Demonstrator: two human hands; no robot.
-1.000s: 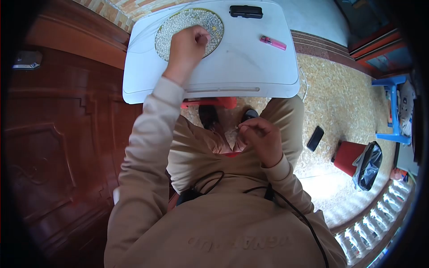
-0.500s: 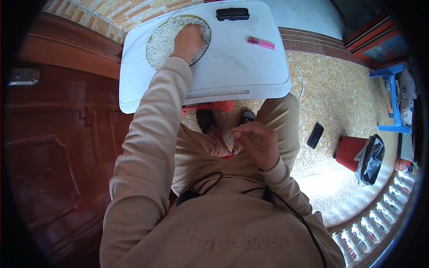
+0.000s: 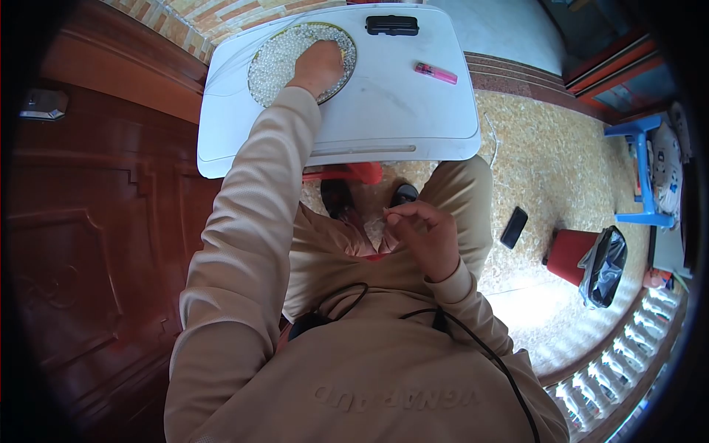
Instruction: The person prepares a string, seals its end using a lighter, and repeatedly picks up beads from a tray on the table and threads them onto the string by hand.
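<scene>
A round plate (image 3: 277,62) full of pearly white beads lies at the left of the white folding table (image 3: 399,118). My left hand (image 3: 319,68) is over the right part of the plate, with its curled fingers down at the beads; the fingertips are mostly hidden. Above my lap, my right hand (image 3: 427,235) is closed in a pinch between thumb and index finger. Whatever sits at its fingertips is too small to make out. Thin clear strands (image 3: 235,65) run across the table's left edge beside the plate.
On the table are a black case (image 3: 392,26) and a pink lighter-like object (image 3: 436,72). A phone (image 3: 514,227), a red bin (image 3: 572,255) with a black liner and a blue stool (image 3: 641,171) are on the floor at right. A wooden door (image 3: 96,244) stands at left.
Compared with one second ago, my left hand has gone lower into the beads with its fingers down. My right hand keeps its pinch above my lap. The whole view has shifted slightly.
</scene>
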